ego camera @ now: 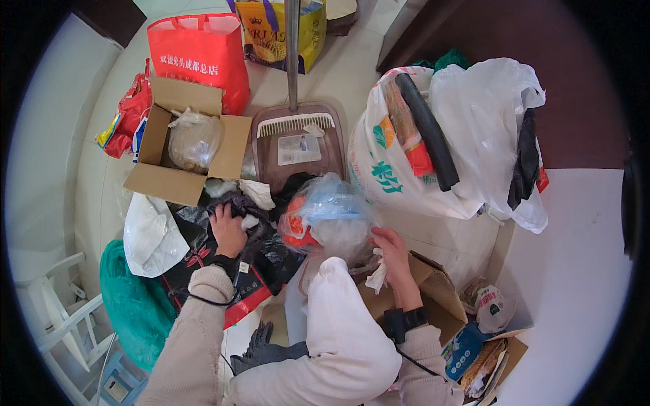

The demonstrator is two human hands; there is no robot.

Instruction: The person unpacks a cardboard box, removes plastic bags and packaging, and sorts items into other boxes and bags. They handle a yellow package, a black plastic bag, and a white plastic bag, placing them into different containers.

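My left hand [228, 233] rests on a heap of crumpled black plastic bags [274, 254]; whether its fingers grip the plastic cannot be told. A wad of white tissue or thin plastic [377, 278] hangs from my right hand [394, 254], whose fingertips are at the edge of a clear plastic bag [340, 213]. Inside that clear bag, blue, white and orange-red contents show through. A white plastic bag [152, 236] lies left of the black heap, and a crumpled white piece [257, 194] lies above it.
Ahead stands a dustpan [299, 170] with an upright metal handle [292, 56]. An open cardboard box [177, 185] holds a wrapped bundle [193, 139]. A red bag [198, 61], a large white sack [373, 147], a green bag [129, 309] and another cardboard box [431, 284] surround my knees.
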